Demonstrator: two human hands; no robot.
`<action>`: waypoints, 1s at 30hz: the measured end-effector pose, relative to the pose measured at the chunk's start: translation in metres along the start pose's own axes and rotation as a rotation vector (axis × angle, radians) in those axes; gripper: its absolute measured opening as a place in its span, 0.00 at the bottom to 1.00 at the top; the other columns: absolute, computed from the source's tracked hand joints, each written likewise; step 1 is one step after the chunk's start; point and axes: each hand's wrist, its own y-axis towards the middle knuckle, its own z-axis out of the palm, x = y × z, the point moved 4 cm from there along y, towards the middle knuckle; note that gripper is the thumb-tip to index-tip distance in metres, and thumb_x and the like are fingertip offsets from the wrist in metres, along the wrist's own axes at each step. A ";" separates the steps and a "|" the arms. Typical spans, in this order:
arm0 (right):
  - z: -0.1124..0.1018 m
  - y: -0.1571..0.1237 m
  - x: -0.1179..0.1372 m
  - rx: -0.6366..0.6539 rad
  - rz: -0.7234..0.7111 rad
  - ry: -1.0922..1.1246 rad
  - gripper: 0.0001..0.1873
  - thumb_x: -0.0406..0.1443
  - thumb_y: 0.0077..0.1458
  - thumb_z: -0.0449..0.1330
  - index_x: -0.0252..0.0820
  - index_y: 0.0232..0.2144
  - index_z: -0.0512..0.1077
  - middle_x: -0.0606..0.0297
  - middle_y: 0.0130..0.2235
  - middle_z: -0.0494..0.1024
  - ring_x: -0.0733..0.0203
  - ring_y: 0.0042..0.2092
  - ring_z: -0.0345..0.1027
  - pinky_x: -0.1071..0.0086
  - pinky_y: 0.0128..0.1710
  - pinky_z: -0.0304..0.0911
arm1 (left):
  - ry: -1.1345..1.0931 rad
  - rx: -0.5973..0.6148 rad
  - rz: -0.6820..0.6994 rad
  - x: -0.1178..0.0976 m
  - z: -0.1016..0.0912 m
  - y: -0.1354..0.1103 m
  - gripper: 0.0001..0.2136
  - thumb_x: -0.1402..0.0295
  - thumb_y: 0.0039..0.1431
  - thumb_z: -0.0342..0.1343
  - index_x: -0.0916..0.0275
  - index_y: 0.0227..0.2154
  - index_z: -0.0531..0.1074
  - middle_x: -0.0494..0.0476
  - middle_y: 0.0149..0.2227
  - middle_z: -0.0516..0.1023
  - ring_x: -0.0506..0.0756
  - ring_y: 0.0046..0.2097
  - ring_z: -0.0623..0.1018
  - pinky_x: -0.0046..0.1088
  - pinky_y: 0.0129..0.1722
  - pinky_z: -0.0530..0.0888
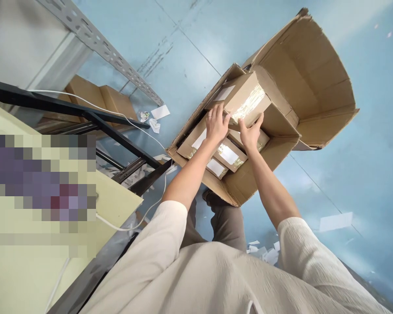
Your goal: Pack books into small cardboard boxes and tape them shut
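A small cardboard box (249, 100) with shiny tape along its near face sits tilted at the far end of a large open carton (245, 187). My left hand (218, 124) has its fingers over the near left corner of that box. Against its near right edge, my right hand (250, 133) grips with thumb and fingers. Below my hands, several other small taped boxes with white labels lie in the carton, among them a labelled box (231, 155) between my forearms. My hands hide parts of these boxes.
A second large open carton (324, 83) adjoins the far right side. At left are a pale yellow table (124, 198), a black metal frame (118, 135) and a perforated grey rail (111, 56). A white cable (147, 213) hangs near the carton. Paper scraps (270, 255) litter the blue floor.
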 end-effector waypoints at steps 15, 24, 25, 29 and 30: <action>-0.011 -0.012 0.026 0.067 0.087 0.050 0.54 0.69 0.77 0.50 0.45 0.88 0.50 0.40 0.73 0.78 0.28 0.72 0.77 0.33 0.70 0.72 | -0.006 0.001 -0.042 0.004 -0.021 -0.003 0.32 0.49 0.78 0.62 0.44 0.80 0.69 0.58 0.85 0.65 0.71 0.89 0.43 0.57 0.85 0.51; 0.023 0.035 0.043 0.160 -0.055 -0.015 0.49 0.63 0.81 0.49 0.42 0.87 0.53 0.43 0.67 0.85 0.38 0.62 0.83 0.43 0.69 0.75 | -0.144 -0.140 -0.192 0.021 -0.036 0.045 0.38 0.46 0.76 0.64 0.48 0.83 0.63 0.62 0.83 0.68 0.71 0.90 0.48 0.56 0.86 0.52; 0.030 0.039 0.042 0.175 -0.040 -0.021 0.50 0.63 0.81 0.50 0.38 0.87 0.53 0.42 0.66 0.86 0.39 0.61 0.83 0.45 0.69 0.74 | -0.138 -0.160 -0.187 0.023 -0.036 0.042 0.38 0.47 0.77 0.63 0.49 0.83 0.62 0.62 0.84 0.66 0.70 0.90 0.48 0.55 0.87 0.51; 0.053 0.046 0.025 0.259 0.052 -0.043 0.54 0.62 0.78 0.54 0.35 0.88 0.50 0.42 0.61 0.89 0.35 0.60 0.84 0.41 0.68 0.74 | -0.027 -0.190 -0.121 0.030 -0.030 0.007 0.37 0.53 0.80 0.58 0.49 0.86 0.57 0.58 0.88 0.56 0.65 0.90 0.46 0.50 0.88 0.51; 0.058 0.047 0.020 0.277 0.072 -0.043 0.55 0.62 0.77 0.55 0.35 0.88 0.50 0.43 0.60 0.89 0.33 0.59 0.84 0.39 0.68 0.74 | 0.003 -0.183 -0.123 0.034 -0.029 -0.005 0.37 0.55 0.80 0.58 0.48 0.86 0.56 0.58 0.88 0.56 0.65 0.90 0.47 0.51 0.88 0.51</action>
